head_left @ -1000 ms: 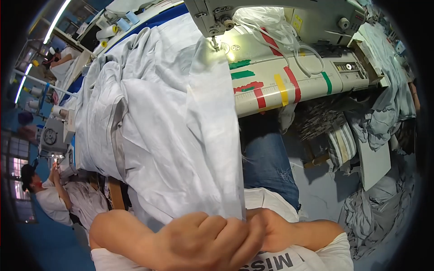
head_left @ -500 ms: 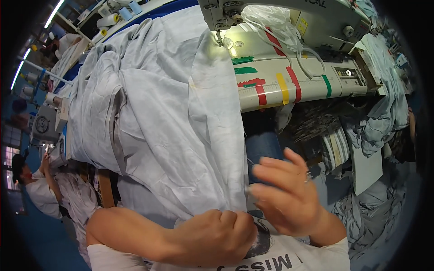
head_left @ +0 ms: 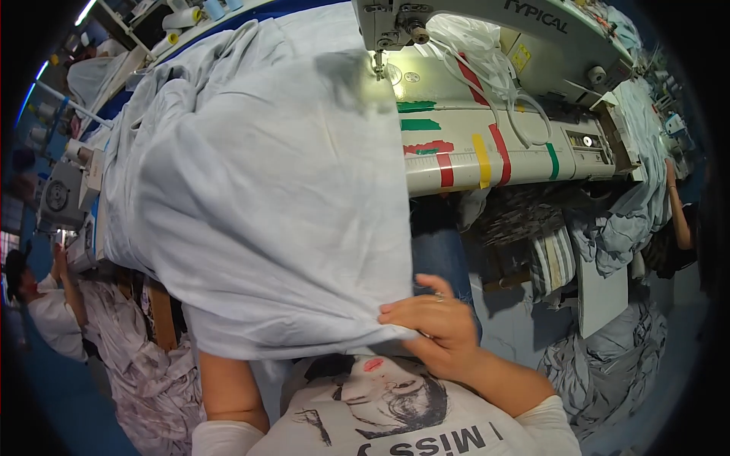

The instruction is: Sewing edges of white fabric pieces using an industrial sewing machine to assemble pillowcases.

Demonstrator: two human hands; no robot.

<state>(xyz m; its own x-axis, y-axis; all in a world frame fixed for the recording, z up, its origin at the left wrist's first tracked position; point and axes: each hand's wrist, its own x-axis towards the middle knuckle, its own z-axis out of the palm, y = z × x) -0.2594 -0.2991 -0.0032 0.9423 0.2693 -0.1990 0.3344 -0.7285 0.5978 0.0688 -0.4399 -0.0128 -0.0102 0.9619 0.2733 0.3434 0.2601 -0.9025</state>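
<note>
A large pale grey cloth (head_left: pixel 266 197) spreads over the machine bed's left side and hangs down toward my lap. At its near right corner my right hand (head_left: pixel 439 323) pinches the edge between thumb and fingers, the cloth pulled into folds there. My left forearm (head_left: pixel 232 391) runs up beneath the cloth, and my left hand is hidden under it. Beyond the cloth, the sewing machine's presser foot (head_left: pixel 379 67) stands beside the cloth's far right edge, which looks blurred there. The sewing machine (head_left: pixel 494 38) has its lamp lit.
Red, green and yellow tape strips mark the machine bed (head_left: pixel 456 152). White tangled strips (head_left: pixel 471 45) lie behind it. A striped cushion (head_left: pixel 553 262) and a white board (head_left: pixel 603 299) are at right, above piled grey fabric (head_left: pixel 608 372). A co-worker (head_left: pixel 53 311) sits at far left; thread cones (head_left: pixel 182 19) stand back left.
My right hand has moved down and left and taken hold of the cloth's edge. My left hand, a fist before, has gone under the cloth, which has spread out and billowed.
</note>
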